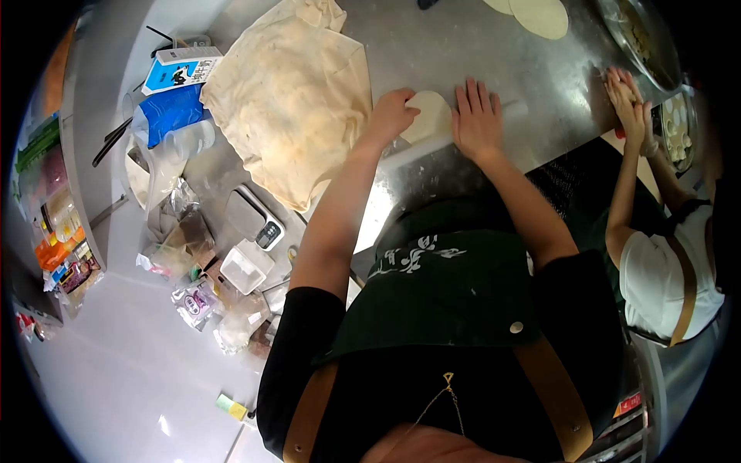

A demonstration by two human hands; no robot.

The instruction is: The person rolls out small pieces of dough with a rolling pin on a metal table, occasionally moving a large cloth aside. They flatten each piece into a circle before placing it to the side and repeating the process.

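Note:
A thin, pale dough disc [429, 117] lies on the metal worktop [432, 46]. My left hand [392, 117] is at its left edge, fingers curled and pinching the rim. Just right of the disc, my right hand [478, 122] lies flat with its fingers stretched forward. Beneath its palm there seems to be a pale rod, like a rolling pin [421, 153], running along the near side of the disc; its far part is blurred. A large cloth-covered mound [289, 92] sits to the left of my left hand.
More dough discs [540, 17] lie at the top. On the right, a co-worker's hands [629, 104] are near a metal bowl [637, 38] and a tray [678, 135]. A carton [181, 71], blue packet [171, 112], scale [258, 217], white container [247, 266] and bags stand left.

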